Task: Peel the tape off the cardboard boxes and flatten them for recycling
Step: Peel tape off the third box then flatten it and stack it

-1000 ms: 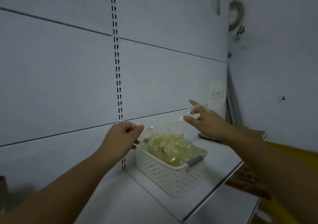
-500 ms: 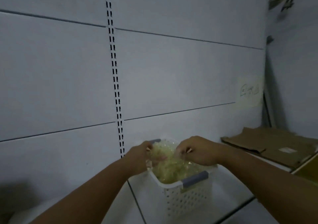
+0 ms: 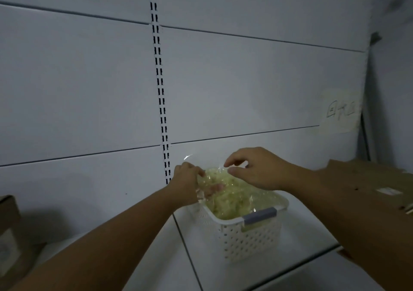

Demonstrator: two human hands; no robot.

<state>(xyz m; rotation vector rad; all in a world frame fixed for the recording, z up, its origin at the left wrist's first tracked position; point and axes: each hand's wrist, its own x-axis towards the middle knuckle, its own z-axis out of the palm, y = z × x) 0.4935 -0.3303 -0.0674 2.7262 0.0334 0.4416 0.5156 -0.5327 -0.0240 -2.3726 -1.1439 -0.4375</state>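
Left hand [image 3: 185, 184] is gripping the clear tape [image 3: 225, 192] heaped in the white basket [image 3: 250, 241] on the shelf [image 3: 297, 235], while the right hand [image 3: 257, 172] is hovering just above, fingers loosely curved, grip indeterminable, and flattened cardboard [image 3: 368, 185] is lying nearby.

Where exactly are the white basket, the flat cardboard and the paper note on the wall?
white basket [image 3: 250, 241], head view, on its perforated front wall.
flat cardboard [image 3: 371, 174], head view, on its top face.
paper note [image 3: 339, 112], head view, on its middle.
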